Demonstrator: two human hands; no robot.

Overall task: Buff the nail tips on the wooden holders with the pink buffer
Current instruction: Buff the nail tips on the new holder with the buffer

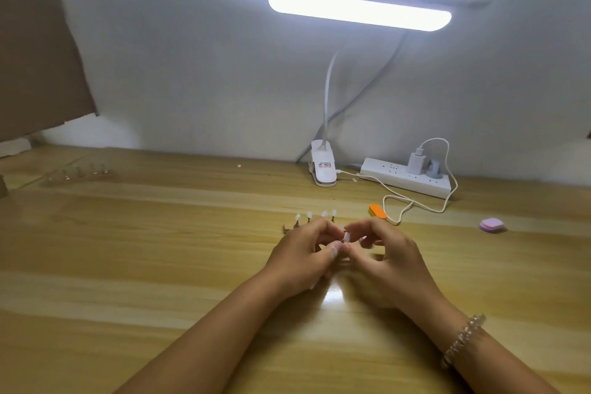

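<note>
the left hand point(303, 254) and right hand point(388, 254) meet mid-table, fingers curled in and pinching one small nail tip point(346, 236) between them, though blur hides which one bears it. the row of nail tips point(316, 216) stands just beyond. the pink buffer point(492, 225) lies untouched, well apart to the right. best to steady the tip in the left hand, fetch the buffer with the right and stroke lightly.

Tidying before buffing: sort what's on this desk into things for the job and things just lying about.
For the job: nail tip pinched between left hand and right hand; near holder row; far holder row; pink buffer.
Lying about: orange block; lamp; power strip; charger; cardboard.
</note>
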